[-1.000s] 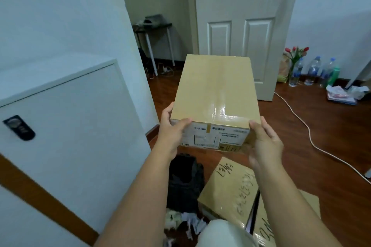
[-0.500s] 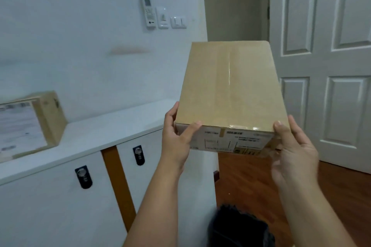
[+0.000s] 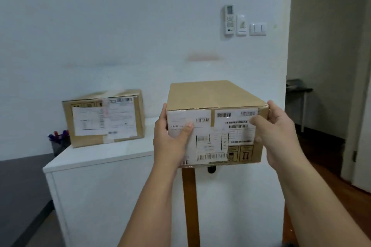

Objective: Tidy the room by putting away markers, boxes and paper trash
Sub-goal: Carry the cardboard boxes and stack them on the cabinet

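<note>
I hold a brown cardboard box (image 3: 212, 98) with white shipping labels on its near face, level in front of me above the white cabinet (image 3: 104, 158). My left hand (image 3: 170, 140) grips its left end with the thumb across the label. My right hand (image 3: 279, 132) clasps the right end. A second labelled cardboard box (image 3: 104, 118) stands on the cabinet top against the wall, to the left of the held one. Behind that box's left corner, a dark cup of markers (image 3: 59, 142) shows red and blue caps.
The white wall behind carries a remote holder and switches (image 3: 244, 24). A brown strip (image 3: 190, 204) runs down the cabinet front. An open doorway (image 3: 325, 78) with a dark side table lies to the right. A dark surface (image 3: 18, 184) sits low on the left.
My view has swung left from the door and floor to face the cabinet. The held box has come lower and closer to the cabinet top, its labelled face now towards me.
</note>
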A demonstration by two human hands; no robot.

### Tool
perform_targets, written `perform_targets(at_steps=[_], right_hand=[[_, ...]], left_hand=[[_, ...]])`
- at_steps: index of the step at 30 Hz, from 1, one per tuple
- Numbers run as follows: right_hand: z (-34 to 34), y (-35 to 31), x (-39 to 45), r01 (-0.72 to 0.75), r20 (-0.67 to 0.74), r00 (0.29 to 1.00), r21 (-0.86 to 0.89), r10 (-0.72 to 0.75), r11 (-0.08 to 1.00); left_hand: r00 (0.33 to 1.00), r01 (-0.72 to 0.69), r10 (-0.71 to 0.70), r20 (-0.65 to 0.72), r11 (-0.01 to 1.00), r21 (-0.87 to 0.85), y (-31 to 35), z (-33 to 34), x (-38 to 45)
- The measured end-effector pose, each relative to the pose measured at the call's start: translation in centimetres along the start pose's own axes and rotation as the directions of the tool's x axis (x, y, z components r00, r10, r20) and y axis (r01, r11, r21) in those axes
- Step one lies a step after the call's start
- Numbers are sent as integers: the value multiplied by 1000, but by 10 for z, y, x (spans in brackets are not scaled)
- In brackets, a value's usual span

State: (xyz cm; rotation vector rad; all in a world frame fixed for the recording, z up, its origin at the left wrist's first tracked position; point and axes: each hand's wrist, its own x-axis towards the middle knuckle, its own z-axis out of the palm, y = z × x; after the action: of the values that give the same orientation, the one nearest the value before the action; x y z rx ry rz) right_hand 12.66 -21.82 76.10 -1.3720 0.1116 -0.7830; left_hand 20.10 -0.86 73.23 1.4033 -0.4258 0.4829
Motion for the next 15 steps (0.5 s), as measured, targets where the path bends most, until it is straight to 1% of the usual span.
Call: perform_targets(at_steps=[3,6,8,9,11,13,14,15], right_hand=[[36,9,16,60,78,996,-182,-46,982],[67,23,26,135,112,988,-336,-103,932],[84,39,30,134,144,986,-377,-85,917],[92,47,32,121,161,985,-388,-63,914],[104,65,34,103,186,982,-400,-29,911],[115,81,38,112,190,981,-415,-35,903],[119,87,40,124,180,982,-428,-50,895],[125,94,44,130,164,984,-436,-63,890]], left_hand=[[999,-4,6,-44,998,61,-7,-25,21],[1000,-15,15,5,988,151,-15,-43,32],[1000,-7,2,20,969,248,-25,-53,35],[1000,8,-8,-1,946,324,-30,-59,36],[996,68,-27,-90,872,485,-39,-71,40],[987,123,-37,-154,793,596,-48,-82,44],[984,148,-43,-175,744,652,-51,-86,46],[980,174,-45,-195,673,719,-54,-90,49]])
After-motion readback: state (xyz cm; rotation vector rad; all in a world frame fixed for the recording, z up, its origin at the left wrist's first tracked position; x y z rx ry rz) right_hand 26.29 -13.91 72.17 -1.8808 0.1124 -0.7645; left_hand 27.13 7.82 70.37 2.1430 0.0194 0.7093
